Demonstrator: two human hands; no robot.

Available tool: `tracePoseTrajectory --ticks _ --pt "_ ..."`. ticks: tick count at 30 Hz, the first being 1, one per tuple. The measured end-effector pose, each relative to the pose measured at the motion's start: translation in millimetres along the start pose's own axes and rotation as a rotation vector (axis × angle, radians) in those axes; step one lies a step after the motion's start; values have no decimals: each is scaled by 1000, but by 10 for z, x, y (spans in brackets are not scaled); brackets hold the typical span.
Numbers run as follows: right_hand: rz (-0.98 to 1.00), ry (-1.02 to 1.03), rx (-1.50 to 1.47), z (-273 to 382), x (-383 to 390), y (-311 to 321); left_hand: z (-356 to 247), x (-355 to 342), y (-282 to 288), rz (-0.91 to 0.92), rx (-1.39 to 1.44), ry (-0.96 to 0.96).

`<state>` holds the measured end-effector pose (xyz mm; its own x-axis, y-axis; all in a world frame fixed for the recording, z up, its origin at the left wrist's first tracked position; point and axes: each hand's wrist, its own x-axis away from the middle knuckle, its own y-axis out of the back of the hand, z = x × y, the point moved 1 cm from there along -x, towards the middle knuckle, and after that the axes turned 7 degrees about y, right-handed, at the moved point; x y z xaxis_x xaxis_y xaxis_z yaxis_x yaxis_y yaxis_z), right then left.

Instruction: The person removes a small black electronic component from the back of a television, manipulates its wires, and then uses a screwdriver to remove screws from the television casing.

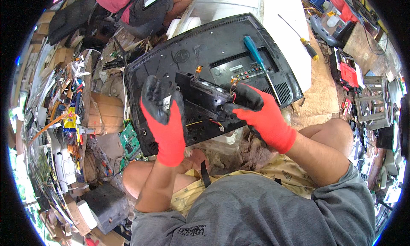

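My left hand [162, 122], in a red glove with black palm, is open at the left part of a black TV back panel [158, 64], with a small white patch between thumb and fingers; whether it touches that is unclear. My right hand [260, 118], gloved alike, grips a long black plastic part [200, 92] with wires and orange tabs, tilted above the panel. A blue-handled screwdriver [255, 51] lies on the panel beside its recessed socket area.
A yellow-handled screwdriver [310, 49] lies on cardboard [318, 105] at right, near a red-and-black case [347, 73]. Scrap strips [70, 118], a green circuit board [130, 141] and a metal box [102, 207] crowd the left. Another person [145, 13] is at the top.
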<state>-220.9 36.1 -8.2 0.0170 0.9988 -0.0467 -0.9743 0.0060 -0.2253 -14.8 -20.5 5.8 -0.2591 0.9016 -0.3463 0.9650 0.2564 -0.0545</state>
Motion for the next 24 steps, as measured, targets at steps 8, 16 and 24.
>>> tracePoseTrajectory --ticks 8,16,24 --pt "77 350 600 120 50 -55 -306 271 -18 493 -356 12" --pt "102 417 796 69 109 -54 -317 272 -31 545 -327 355" --pt "134 525 945 61 107 -51 -211 243 37 563 -238 534"
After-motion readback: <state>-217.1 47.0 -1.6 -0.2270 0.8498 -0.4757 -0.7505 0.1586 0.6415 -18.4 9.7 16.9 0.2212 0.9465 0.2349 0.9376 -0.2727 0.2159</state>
